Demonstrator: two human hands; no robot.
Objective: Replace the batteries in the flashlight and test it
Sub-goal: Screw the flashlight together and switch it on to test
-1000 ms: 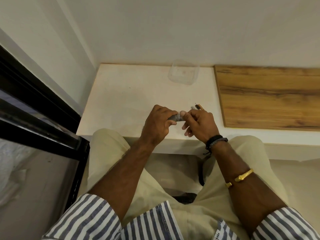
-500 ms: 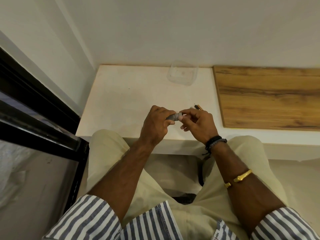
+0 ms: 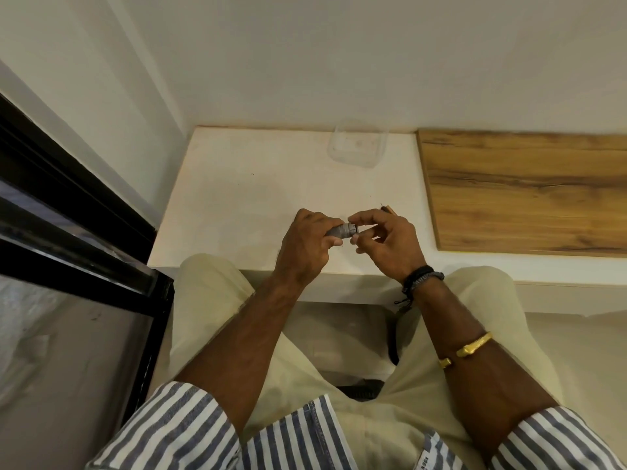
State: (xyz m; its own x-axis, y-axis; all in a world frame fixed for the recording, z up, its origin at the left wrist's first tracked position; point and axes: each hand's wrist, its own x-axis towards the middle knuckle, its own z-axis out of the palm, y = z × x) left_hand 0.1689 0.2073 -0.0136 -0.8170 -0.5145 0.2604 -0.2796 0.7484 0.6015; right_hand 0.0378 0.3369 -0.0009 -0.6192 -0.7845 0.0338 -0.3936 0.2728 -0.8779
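A small grey flashlight (image 3: 343,230) lies sideways in my left hand (image 3: 307,244), which is wrapped around its body just above the white table's front part. Only the flashlight's right end shows. My right hand (image 3: 383,240) pinches that end with thumb and forefinger; the other fingers are curled loosely. Behind my right hand, the tips of batteries (image 3: 386,209) with dark and copper-coloured ends lie on the table, mostly hidden by the fingers.
A clear plastic container (image 3: 357,144) stands at the back of the white table (image 3: 244,191), against the wall. A wooden panel (image 3: 529,188) covers the table's right side. A black-framed glass door (image 3: 68,232) is to the left. My knees are under the front edge.
My right hand's fingers have shifted on the flashlight's end, from a closed grasp to a thumb-and-forefinger pinch. The left hand holds the body almost still.
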